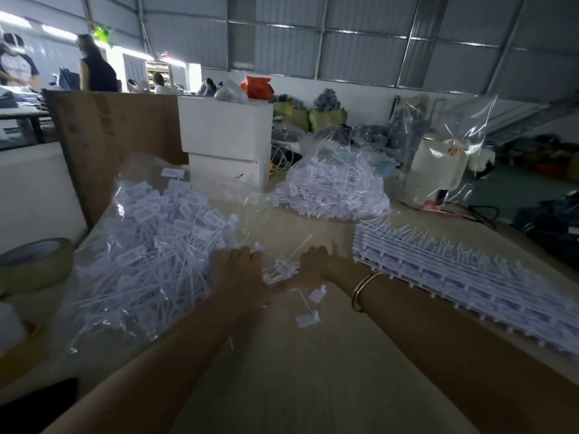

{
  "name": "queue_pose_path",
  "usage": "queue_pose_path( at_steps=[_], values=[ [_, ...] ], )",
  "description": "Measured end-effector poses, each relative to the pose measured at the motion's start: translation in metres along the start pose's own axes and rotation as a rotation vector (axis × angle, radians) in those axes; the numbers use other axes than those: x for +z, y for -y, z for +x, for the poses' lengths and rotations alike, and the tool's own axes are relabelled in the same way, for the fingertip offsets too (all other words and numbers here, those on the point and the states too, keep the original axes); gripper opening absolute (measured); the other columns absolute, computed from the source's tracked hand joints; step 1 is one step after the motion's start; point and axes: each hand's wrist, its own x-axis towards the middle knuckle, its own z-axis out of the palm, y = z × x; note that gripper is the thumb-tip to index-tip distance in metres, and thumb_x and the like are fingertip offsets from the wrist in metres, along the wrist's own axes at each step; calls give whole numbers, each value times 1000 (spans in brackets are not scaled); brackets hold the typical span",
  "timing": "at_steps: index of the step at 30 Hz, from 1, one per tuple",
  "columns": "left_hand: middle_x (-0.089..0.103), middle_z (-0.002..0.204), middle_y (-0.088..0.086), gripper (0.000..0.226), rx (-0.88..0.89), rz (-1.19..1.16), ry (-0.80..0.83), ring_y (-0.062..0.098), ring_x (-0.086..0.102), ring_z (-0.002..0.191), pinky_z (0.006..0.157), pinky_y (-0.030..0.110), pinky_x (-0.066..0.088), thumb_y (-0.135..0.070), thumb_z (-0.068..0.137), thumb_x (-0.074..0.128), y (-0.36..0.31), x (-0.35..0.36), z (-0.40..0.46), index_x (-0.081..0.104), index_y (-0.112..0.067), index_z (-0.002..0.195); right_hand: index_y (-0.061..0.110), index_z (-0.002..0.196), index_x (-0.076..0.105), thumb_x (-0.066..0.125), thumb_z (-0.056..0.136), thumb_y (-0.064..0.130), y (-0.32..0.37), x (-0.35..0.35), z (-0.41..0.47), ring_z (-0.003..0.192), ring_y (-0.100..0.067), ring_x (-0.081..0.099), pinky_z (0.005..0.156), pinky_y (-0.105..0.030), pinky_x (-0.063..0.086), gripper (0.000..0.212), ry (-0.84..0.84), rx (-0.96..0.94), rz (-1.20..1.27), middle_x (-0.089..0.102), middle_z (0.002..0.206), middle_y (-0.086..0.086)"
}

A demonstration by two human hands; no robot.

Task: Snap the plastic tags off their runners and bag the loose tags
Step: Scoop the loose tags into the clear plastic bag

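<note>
My left hand [241, 270] lies knuckles-up at the mouth of a clear bag [150, 245] heaped with loose white tags, its fingers curled at the film's edge. My right hand [316, 264], with a bangle on the wrist, curls over a small bunch of loose tags [282, 272] between the two hands. The picture is blurred there. Two more loose tags [308, 319] lie on the table just in front of my hands. A flat stack of tags on their runners [454, 277] sits to the right, touching my right wrist.
A second bag of tags [332, 189] stands at the back middle, beside white boxes [225, 142]. A tape roll [34, 264] sits at the left edge, a white kettle under plastic film [438, 167] at the back right. People work far off on the left.
</note>
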Motion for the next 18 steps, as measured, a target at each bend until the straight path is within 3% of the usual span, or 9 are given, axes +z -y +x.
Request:
queue_pose_path(
  at_steps=[3, 6, 8, 11, 13, 16, 18],
  values=[
    [44, 131, 6, 55, 3, -60, -59, 24, 40, 121, 99, 38, 31, -51, 84, 46, 10, -1, 4, 42, -18, 127, 9, 130, 47, 57, 55, 86, 5, -3, -4, 133, -33, 25, 108, -59, 4, 108, -48, -40, -80, 33, 142, -13],
    [42, 132, 8, 61, -63, -101, -107, 27, 38, 123, 99, 38, 33, -56, 79, 53, 20, -13, 8, 42, -19, 126, 15, 149, 3, 66, 59, 75, 1, -9, -1, 143, -32, 6, 110, -59, -1, 125, -95, -88, -41, 6, 156, -10],
    [48, 125, 7, 53, -126, -12, -130, 26, 43, 117, 92, 37, 36, -51, 80, 55, 25, -21, 7, 46, -17, 120, 18, 150, -7, 66, 68, 67, 3, -14, 7, 145, -27, -1, 111, -59, -8, 120, -61, -123, 0, 1, 158, -7],
    [64, 102, -1, 25, -144, 96, -75, 17, 58, 96, 75, 30, 32, -40, 84, 54, 33, -32, 1, 59, -21, 100, 17, 150, 9, 64, 77, 55, 8, -19, 22, 144, -24, 12, 113, -56, -8, 99, -68, -166, 47, 17, 155, -6],
    [68, 95, -3, 15, -107, 53, -66, 16, 62, 89, 74, 29, 31, -30, 86, 53, 38, -35, -3, 64, -24, 95, 14, 142, 30, 64, 80, 50, 12, -21, 31, 136, -27, 32, 113, -50, 5, 80, -60, -179, 49, 36, 146, -8],
    [66, 84, 0, 21, -175, -481, -158, 13, 60, 66, 63, 23, 44, -12, 89, 45, 48, -43, -5, 66, -15, 93, 12, 124, 50, 66, 81, 42, 20, -20, 37, 119, -29, 51, 104, -45, 22, 55, -94, -187, -42, 56, 125, -7],
    [62, 81, 3, 28, -239, -862, -174, 9, 51, 52, 50, 21, 40, -4, 90, 40, 53, -52, -1, 64, -18, 95, 11, 114, 59, 65, 82, 34, 22, -16, 35, 110, -28, 57, 94, -38, 32, 40, -162, -221, -73, 62, 116, -8]
  ],
)
